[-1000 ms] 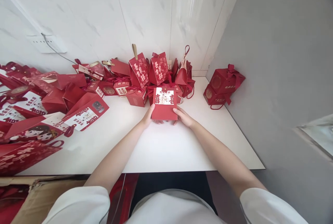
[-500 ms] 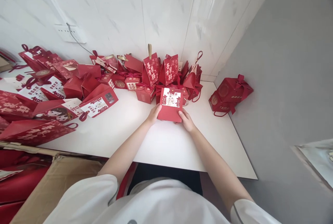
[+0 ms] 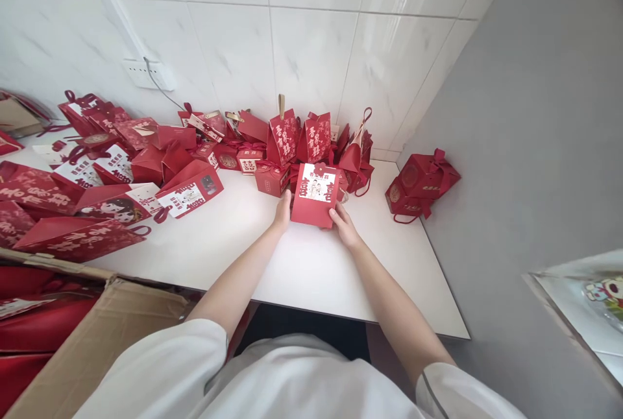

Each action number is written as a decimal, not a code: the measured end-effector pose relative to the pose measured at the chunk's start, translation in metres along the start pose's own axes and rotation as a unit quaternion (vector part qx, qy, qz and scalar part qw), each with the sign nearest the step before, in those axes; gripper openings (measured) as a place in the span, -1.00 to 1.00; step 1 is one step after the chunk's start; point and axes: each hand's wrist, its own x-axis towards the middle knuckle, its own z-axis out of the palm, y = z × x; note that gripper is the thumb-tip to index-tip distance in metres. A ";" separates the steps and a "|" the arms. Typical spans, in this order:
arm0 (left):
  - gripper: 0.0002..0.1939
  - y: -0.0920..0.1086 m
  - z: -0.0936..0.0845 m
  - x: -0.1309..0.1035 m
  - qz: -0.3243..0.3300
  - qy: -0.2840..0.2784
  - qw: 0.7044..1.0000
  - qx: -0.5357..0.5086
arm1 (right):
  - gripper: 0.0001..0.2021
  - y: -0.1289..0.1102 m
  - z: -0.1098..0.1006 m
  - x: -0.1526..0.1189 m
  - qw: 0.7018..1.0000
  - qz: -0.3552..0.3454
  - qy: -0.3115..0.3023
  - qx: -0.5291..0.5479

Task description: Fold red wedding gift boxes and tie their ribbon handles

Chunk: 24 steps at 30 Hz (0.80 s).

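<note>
A red gift box [image 3: 311, 213] with a white printed panel, a cartoon couple and red characters is held upright just above the table, its front facing me. My left hand [image 3: 282, 213] lies along its left side, the fingers mostly hidden behind the edge. At the lower right corner my right hand [image 3: 344, 224] grips it, thumb on the front face and fingers behind. Close behind the held box stand two peaked red boxes with white lettering, one on the left [image 3: 282, 137] and one on the right [image 3: 316, 139]. A small red ribboned box [image 3: 271, 179] sits beside my left hand.
Many red gift boxes [image 3: 117, 202] crowd the left of the white table [image 3: 233, 244]. Two stacked red boxes [image 3: 422, 182] stand by the grey partition [image 3: 496, 146] at right. An open cardboard carton [image 3: 111, 335] with red packages is at front left. A socket [image 3: 148, 74] is on the tiled wall.
The box has tipped slightly, showing more of its front. My left thumb has moved off its front face to the side. The camera view has shifted a little.
</note>
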 end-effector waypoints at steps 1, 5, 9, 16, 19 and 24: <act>-0.24 0.001 -0.002 0.003 -0.006 -0.003 1.000 -0.013 | -0.41 -0.002 0.000 -0.001 1.000 -0.006 -0.007 0.007; -0.24 0.008 -0.013 0.007 -0.013 -0.020 0.998 -0.054 | -0.40 -0.010 -0.001 -0.005 0.999 -0.032 -0.023 0.021; -0.20 0.011 -0.019 -0.002 0.018 -0.026 0.997 -0.074 | -0.41 -0.009 -0.004 0.000 0.999 -0.041 0.011 0.011; -0.02 0.002 0.001 -0.025 0.199 -0.138 0.962 0.123 | -0.54 0.001 0.016 -0.001 0.954 -0.167 0.210 -0.131; -0.02 0.006 0.005 -0.028 0.150 -0.200 0.962 0.106 | -0.72 -0.002 0.033 -0.011 0.917 -0.242 0.200 -0.246; -0.36 0.019 -0.002 -0.028 0.040 -0.195 0.980 0.007 | -0.69 -0.009 0.046 -0.024 0.917 -0.266 0.099 -0.280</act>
